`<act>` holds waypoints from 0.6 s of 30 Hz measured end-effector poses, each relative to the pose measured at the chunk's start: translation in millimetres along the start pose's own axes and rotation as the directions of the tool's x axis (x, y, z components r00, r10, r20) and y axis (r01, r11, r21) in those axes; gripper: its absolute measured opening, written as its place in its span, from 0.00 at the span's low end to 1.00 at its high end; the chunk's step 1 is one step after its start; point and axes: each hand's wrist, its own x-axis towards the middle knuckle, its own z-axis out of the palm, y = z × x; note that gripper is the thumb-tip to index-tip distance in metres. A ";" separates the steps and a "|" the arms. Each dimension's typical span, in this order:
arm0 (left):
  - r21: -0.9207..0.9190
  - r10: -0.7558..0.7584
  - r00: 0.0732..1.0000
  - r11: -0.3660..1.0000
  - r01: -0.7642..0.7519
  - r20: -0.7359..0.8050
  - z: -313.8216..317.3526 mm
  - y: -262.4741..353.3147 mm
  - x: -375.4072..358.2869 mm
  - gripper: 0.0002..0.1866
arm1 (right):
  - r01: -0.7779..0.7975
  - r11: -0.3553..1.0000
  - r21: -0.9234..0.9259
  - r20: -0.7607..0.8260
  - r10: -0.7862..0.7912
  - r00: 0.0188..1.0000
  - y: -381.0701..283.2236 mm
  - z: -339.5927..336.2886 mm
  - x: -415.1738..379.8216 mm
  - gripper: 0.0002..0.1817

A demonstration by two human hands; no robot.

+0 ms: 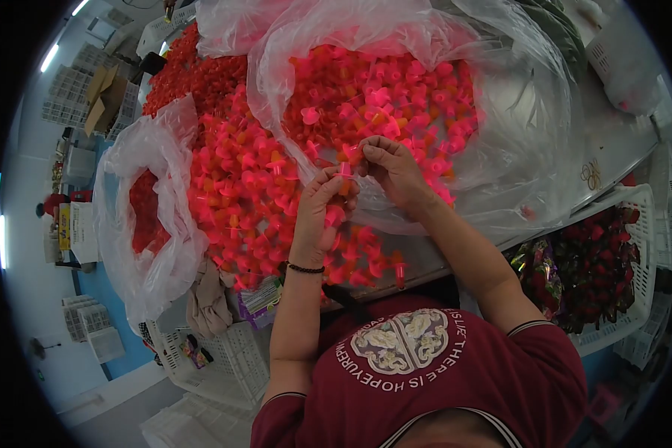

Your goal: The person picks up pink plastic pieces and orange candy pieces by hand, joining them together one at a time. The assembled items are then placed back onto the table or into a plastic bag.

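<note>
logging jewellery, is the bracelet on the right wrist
No, the bracelet circles the left wrist, while the right wrist is bare.

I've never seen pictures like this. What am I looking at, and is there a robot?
No robot shows here: a person works with two bare hands. The single picture comes from a camera worn on their head, looking forward and down, so the shirt at the bottom is theirs. On the table lie heaped pink and orange pieces, some inside plastic bags. The left hand pinches a pink piece. The right hand is close beside it; whether it grips too is hard to see.
</note>
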 end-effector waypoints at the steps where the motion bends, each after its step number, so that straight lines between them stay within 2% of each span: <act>1: -0.047 -0.047 0.999 0.998 0.048 0.014 -0.7 -1.3 0.2 0.11 | 0.017 1.000 -0.023 -0.009 -0.018 1.000 -1.9 2.3 0.9 0.05; 3: -0.094 -0.069 0.997 0.993 0.071 0.026 2.1 -1.6 -1.7 0.12 | 0.029 0.999 -0.042 -0.026 -0.030 0.999 -1.9 1.7 1.4 0.05; 5: -0.141 -0.091 0.995 0.985 0.096 0.039 1.3 -2.5 -0.7 0.14 | 0.085 0.986 -0.144 0.039 -0.080 0.996 -1.6 -2.2 1.8 0.04; 7: -0.307 -0.080 0.981 0.942 0.133 0.178 -5.0 -3.6 2.2 0.16 | 0.094 0.979 -0.181 0.005 -0.094 0.996 -2.6 0.8 -0.6 0.04; 9: -0.314 -0.074 0.978 0.940 0.134 0.197 -8.7 -5.1 2.6 0.16 | 0.104 0.971 -0.217 -0.027 -0.113 0.993 -6.8 7.3 -2.3 0.04; 11: -0.321 -0.073 0.973 0.936 0.143 0.220 -10.0 -6.6 2.2 0.17 | 0.114 0.937 -0.331 -0.012 -0.124 0.992 -11.9 12.4 -5.8 0.04; 15: -0.259 -0.108 0.982 0.955 0.146 0.156 -6.1 -6.0 3.3 0.17 | 0.123 0.941 -0.316 -0.004 -0.131 0.991 -5.9 7.4 -3.4 0.04; 17: -0.245 -0.111 0.984 0.959 0.144 0.142 -5.7 -4.7 3.6 0.17 | 0.175 0.874 -0.453 0.060 -0.166 0.984 -4.0 5.9 -3.1 0.05; 18: -0.250 -0.110 0.985 0.958 0.141 0.134 -6.1 -4.1 3.7 0.17 | 0.175 0.875 -0.452 0.059 -0.167 0.984 -6.3 6.6 -3.8 0.05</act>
